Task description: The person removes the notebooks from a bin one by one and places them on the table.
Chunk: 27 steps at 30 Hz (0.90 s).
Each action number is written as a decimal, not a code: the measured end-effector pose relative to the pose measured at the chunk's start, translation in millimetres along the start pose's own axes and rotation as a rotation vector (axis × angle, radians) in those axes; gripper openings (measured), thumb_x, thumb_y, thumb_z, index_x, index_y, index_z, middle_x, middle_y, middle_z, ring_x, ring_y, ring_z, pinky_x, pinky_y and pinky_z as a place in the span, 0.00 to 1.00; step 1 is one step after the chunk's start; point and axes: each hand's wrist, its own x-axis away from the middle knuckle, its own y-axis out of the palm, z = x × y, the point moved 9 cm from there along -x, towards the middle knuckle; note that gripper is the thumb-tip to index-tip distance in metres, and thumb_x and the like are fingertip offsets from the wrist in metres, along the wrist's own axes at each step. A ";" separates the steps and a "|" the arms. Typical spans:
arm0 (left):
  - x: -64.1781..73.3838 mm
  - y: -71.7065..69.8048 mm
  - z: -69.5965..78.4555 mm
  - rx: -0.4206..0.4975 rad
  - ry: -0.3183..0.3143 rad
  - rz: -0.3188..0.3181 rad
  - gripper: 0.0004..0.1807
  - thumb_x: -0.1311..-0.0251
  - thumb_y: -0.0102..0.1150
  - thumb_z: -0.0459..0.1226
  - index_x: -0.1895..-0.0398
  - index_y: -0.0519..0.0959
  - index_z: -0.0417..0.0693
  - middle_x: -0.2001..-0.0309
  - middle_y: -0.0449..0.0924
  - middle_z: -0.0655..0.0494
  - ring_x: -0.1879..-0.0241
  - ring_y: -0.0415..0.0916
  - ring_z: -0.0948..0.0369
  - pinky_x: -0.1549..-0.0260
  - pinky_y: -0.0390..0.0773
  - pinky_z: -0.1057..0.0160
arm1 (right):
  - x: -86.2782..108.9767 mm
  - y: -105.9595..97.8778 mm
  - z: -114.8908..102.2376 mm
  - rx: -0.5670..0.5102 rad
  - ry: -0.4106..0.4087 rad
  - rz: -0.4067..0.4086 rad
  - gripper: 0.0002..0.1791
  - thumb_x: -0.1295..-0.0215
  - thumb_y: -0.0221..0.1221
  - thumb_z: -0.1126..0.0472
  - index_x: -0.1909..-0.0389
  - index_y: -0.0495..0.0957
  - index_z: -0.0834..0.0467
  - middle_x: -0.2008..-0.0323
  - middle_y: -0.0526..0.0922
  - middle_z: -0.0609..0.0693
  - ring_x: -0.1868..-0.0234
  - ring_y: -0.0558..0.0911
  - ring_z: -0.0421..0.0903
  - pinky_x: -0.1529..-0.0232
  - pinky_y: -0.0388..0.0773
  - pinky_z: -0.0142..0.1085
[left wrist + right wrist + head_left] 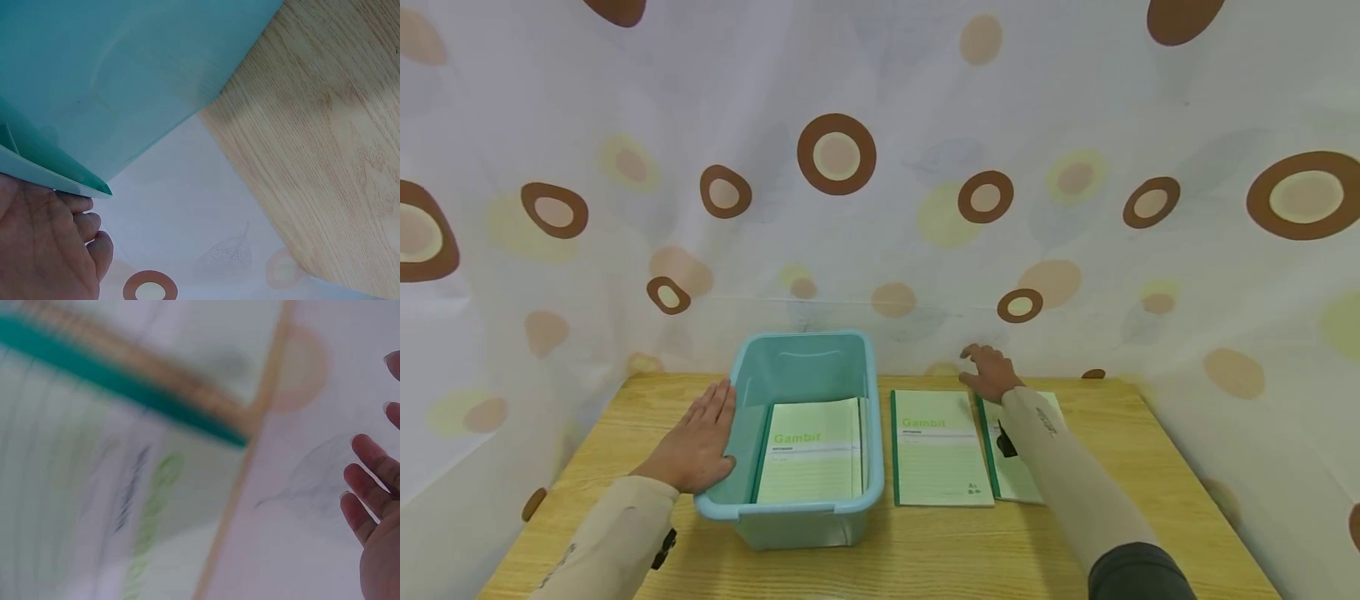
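My left hand point(698, 442) lies along the left rim of a light blue plastic bin point(806, 507); in the left wrist view its palm and fingers touch the outside of the bin's edge. Inside the bin lie pale green notebooks point(808, 467) marked "Gambit", at least two, one on top overlapping another. To the right of the bin, a similar notebook point(936, 454) with a dark green spine lies flat. My right hand point(992, 375) hovers above the far end of another notebook point(1018, 471), its fingers spread and holding nothing. The forearm partly hides that notebook.
Everything stands on a light wooden table point(655, 417). A white cloth point(880, 242) with brown and beige round patterns hangs behind the table and along both sides. The bin's near wall stands close to the two notebooks on its right.
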 end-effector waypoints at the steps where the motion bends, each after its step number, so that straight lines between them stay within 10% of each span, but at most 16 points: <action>1: 0.1 0.2 -0.5 0.000 -0.001 -0.002 0.44 0.46 0.49 0.35 0.30 0.45 0.21 0.27 0.40 0.27 0.28 0.38 0.35 0.32 0.45 0.38 | -3.5 -2.1 -8.7 -0.020 -0.013 0.006 0.23 0.33 0.52 0.58 0.41 0.68 0.65 0.46 0.73 0.68 0.47 0.73 0.64 0.47 0.66 0.61; 27: 1.1 -1.1 -11.8 0.000 -0.030 0.000 0.44 0.47 0.49 0.36 0.30 0.46 0.21 0.27 0.39 0.27 0.28 0.37 0.35 0.32 0.44 0.38 | -28.7 -8.9 -285.8 -0.157 -0.297 -0.127 0.23 0.33 0.55 0.57 0.38 0.67 0.57 0.41 0.71 0.56 0.41 0.72 0.53 0.43 0.70 0.46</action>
